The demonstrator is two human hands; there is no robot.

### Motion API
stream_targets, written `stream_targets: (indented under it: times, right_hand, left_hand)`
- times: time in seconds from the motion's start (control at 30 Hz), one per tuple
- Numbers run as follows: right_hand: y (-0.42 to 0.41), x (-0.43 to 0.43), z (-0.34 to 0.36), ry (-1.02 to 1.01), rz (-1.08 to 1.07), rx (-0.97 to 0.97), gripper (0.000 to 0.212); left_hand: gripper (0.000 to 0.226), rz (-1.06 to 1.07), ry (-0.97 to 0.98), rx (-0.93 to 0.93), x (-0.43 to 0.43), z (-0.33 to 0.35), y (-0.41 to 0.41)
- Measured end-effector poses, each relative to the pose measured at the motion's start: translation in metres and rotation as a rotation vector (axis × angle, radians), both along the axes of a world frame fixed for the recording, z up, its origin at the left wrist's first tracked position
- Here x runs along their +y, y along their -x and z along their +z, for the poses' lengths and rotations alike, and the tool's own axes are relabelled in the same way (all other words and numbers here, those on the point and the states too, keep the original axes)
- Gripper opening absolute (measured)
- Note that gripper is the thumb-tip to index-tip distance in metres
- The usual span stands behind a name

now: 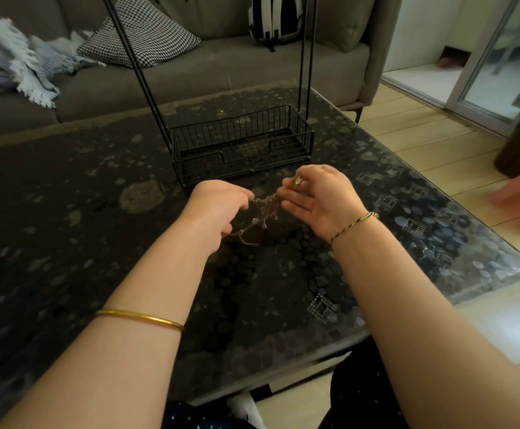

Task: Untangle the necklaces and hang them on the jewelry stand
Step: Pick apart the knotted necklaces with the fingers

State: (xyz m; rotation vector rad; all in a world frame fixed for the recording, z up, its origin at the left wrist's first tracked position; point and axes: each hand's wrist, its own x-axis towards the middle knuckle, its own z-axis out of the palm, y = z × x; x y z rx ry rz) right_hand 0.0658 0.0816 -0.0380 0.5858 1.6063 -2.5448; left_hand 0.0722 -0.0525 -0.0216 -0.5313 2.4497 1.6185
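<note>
- Necklaces (260, 216) hang as one thin tangled clump of chain between both hands, just above the dark patterned table (66, 218).
- Left hand (217, 209) has its fingers curled, pinching the clump's left side; a gold bangle (141, 318) sits on that forearm.
- Right hand (320, 198) pinches a strand between thumb and forefinger, other fingers straight; a braided bracelet (356, 224) circles its wrist.
- Jewelry stand (190, 144), a black wire basket with tall rods, stands on the table just behind the hands.
- Grey sofa (221, 72) with a patterned cushion (141, 35) sits beyond.

desk (438, 230) top is glossy glass over dark pebbly stone, jewelry stand (240, 144) at 12 o'clock is matt black wire, necklaces (260, 216) look like thin shiny metal chain.
</note>
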Motion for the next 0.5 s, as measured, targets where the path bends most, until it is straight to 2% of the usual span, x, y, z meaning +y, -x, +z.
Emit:
stream_targets:
  times: [0.13,0.3,0.5]
  right_hand:
    - [0.0006,0.001,-0.0009,-0.033,-0.085,0.028,0.015]
    - [0.0022,0.0011,-0.0027,0.005,-0.129,0.004,0.018]
    - [0.0015,0.0004,-0.0025,0.061,-0.075,-0.036,0.014]
  left_hand:
    - [0.012,-0.117,0.11,0.057,-0.0008,-0.0016,-0.0035]
    - [0.012,-0.195,0.098,0.016,0.0008,-0.0021,-0.0032]
    - [0.007,-0.153,0.022,0.019,0.001,-0.0055,0.0007]
